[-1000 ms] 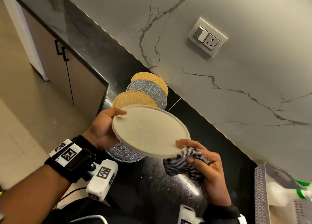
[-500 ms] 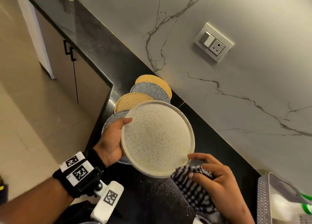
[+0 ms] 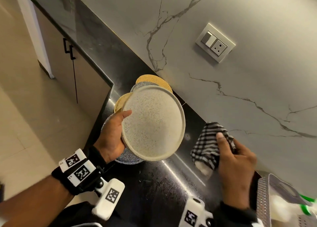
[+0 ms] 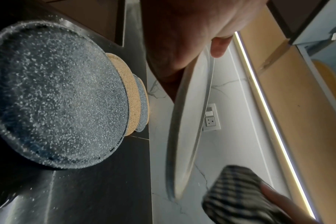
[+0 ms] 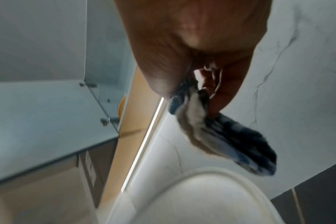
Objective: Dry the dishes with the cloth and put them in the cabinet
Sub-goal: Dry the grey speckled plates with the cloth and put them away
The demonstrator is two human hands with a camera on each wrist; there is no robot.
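Cream plate (image 3: 153, 123), tilted face-up over the worktop (image 3: 154, 184), rim gripped in left hand (image 3: 111, 136); cloth (image 3: 208, 144) bunched in right hand (image 3: 235, 161), just right of plate, apart.

Plate (image 3: 154, 122): we see a round, cream, speckled plate with a low rim, tilted, held off the counter at its left edge.
Cloth (image 3: 208, 146): our black-and-white checked cloth is bunched up, to the right of the plate and apart from it.
Other plates (image 4: 54, 97): we count blue-grey and yellow speckled plates lying overlapped on the counter.
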